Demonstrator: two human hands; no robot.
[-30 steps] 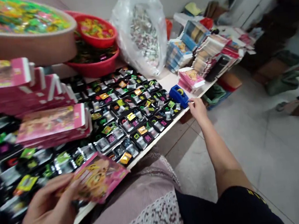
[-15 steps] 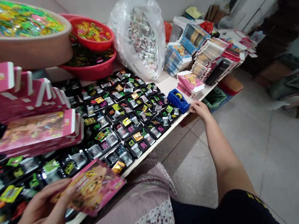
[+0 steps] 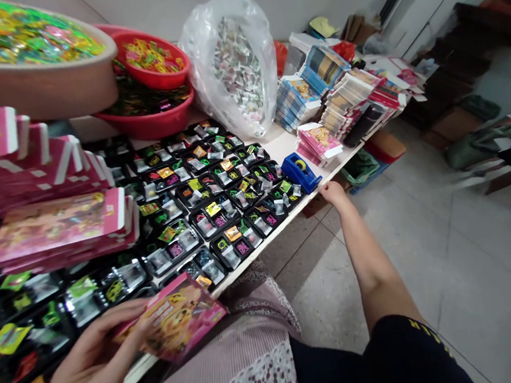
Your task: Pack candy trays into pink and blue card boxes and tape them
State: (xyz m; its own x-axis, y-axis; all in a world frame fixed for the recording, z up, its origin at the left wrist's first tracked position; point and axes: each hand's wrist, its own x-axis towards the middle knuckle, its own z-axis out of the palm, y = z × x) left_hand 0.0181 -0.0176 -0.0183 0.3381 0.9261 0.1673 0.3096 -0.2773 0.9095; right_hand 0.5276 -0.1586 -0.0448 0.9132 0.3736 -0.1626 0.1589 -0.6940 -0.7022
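Observation:
My left hand [image 3: 95,357] is closed on a flat pink printed box [image 3: 180,319], thumb on top, held over the table's front edge near my lap. My right arm reaches far out to a blue tape dispenser [image 3: 301,173] with a yellow core. The fingers of my right hand [image 3: 333,195] are pinched together at the dispenser's front end; what lies between them is too small to make out. Rows of black trays [image 3: 233,242] with small bright packets spread over the table between my hands.
Stacked pink boxes [image 3: 55,229] rise at the left. Behind stand a large beige tub [image 3: 38,89], red basins [image 3: 153,120] and a clear bag [image 3: 197,52] of small packets. Blue-edged boxes [image 3: 294,100] and a pink stack [image 3: 318,143] lie beyond the dispenser.
My left hand and its box have moved slightly right in the picture. The right hand stays at the dispenser, its fingers now drawn closer together. The view has shifted a little.

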